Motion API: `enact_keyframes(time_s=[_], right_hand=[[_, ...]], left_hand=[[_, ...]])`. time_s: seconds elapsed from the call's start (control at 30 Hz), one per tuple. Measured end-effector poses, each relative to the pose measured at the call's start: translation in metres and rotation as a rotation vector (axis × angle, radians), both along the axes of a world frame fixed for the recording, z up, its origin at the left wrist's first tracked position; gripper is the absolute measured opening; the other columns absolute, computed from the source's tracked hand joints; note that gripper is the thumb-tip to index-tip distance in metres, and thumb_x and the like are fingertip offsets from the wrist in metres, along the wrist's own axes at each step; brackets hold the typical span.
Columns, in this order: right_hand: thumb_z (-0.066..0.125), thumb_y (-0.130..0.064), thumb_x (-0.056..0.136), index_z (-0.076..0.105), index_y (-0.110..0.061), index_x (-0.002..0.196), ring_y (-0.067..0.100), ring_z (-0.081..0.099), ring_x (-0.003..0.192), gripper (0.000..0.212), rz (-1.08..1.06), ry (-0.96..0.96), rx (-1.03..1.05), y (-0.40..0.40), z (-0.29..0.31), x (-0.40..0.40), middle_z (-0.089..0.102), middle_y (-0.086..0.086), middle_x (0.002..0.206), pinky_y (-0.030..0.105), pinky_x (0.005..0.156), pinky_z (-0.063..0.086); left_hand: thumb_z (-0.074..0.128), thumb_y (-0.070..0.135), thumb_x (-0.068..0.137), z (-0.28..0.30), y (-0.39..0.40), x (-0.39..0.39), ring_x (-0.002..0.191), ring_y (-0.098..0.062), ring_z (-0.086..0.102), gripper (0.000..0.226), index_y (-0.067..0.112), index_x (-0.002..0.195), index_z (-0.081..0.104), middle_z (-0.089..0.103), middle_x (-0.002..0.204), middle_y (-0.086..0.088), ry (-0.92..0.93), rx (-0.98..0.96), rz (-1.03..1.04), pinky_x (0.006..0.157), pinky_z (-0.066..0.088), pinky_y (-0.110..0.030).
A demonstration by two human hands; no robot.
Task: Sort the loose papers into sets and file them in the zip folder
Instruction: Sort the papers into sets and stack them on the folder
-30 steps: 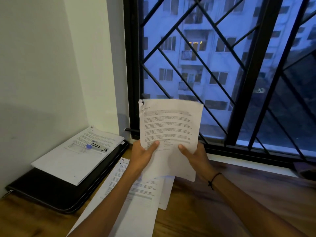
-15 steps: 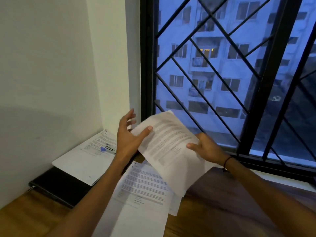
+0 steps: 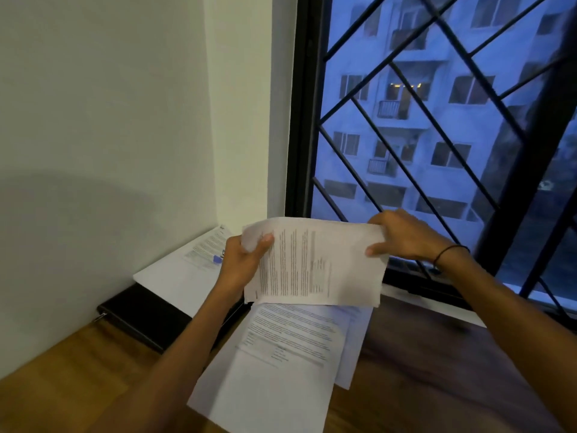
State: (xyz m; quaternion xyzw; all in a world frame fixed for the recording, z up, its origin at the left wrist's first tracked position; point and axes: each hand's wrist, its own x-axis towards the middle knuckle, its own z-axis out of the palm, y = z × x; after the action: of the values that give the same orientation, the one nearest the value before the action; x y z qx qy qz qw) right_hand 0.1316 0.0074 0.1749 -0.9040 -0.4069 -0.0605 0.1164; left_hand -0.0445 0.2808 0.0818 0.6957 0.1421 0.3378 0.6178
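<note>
A wooden desk is set in a corner, a pale wall at upper left of the frame and a barred window at upper right, an apartment block seen through it. A stapled set of papers is held up at centre frame, clear of the desk. Its long axis is turned roughly left–right across the frame; the printed lines are seen running vertically, so the sheet is rotated sideways, top edge toward the left. The left short edge is gripped by the left hand, thumb curled over the front, the other fingers hidden behind the paper. The right short edge, near the upper corner, is pinched by the right hand, thumb on the front face and fingers curled over the back. A black band is worn on the right wrist.

Directly below the held set, loose papers are spread on the desk, long axis running from lower centre toward upper right, several sheets overlapping. At left centre, a black zip folder is laid flat against the wall, closed. Another paper set is stacked on top of it, with a small blue-tipped item lying on that, partly hidden behind the left hand; what it is cannot be told.
</note>
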Motion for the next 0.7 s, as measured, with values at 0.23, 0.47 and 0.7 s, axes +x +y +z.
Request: enact_keyframes(time_s=[0.23, 0.47, 0.7], right_hand=[[0.087, -0.022, 0.078, 0.071, -0.006, 0.118, 0.025, 0.072, 0.107, 0.046, 0.108, 0.698, 0.74, -0.018, -0.091, -0.008, 0.076, 0.006, 0.115, 0.045, 0.088, 0.061], [0.087, -0.028, 0.077, 0.069, -0.01, 0.114, 0.029, 0.072, 0.101, 0.044, -0.04, 0.669, 0.942, -0.011, -0.121, -0.011, 0.075, 0.009, 0.111, 0.046, 0.084, 0.061], [0.079, -0.013, 0.086, 0.059, -0.02, 0.114, 0.021, 0.066, 0.103, 0.035, -0.149, 0.599, 0.938, -0.007, -0.149, -0.017, 0.067, 0.0, 0.108, 0.043, 0.085, 0.057]], left_hand=[[0.075, 0.04, 0.09, -0.025, -0.002, 0.004, 0.091, -0.02, 0.076, 0.031, 0.023, 0.115, 0.068, 0.078, 0.1, 0.002, -0.012, -0.181, -0.043, 0.076, 0.063, -0.037], [0.075, 0.039, 0.09, -0.029, -0.017, 0.014, 0.094, -0.019, 0.077, 0.034, 0.023, 0.119, 0.069, 0.079, 0.103, 0.003, -0.041, -0.209, -0.126, 0.077, 0.063, -0.038], [0.074, 0.036, 0.092, -0.042, -0.024, 0.025, 0.102, -0.017, 0.075, 0.018, 0.032, 0.109, 0.07, 0.079, 0.101, 0.011, 0.057, -0.129, -0.135, 0.084, 0.061, -0.036]])
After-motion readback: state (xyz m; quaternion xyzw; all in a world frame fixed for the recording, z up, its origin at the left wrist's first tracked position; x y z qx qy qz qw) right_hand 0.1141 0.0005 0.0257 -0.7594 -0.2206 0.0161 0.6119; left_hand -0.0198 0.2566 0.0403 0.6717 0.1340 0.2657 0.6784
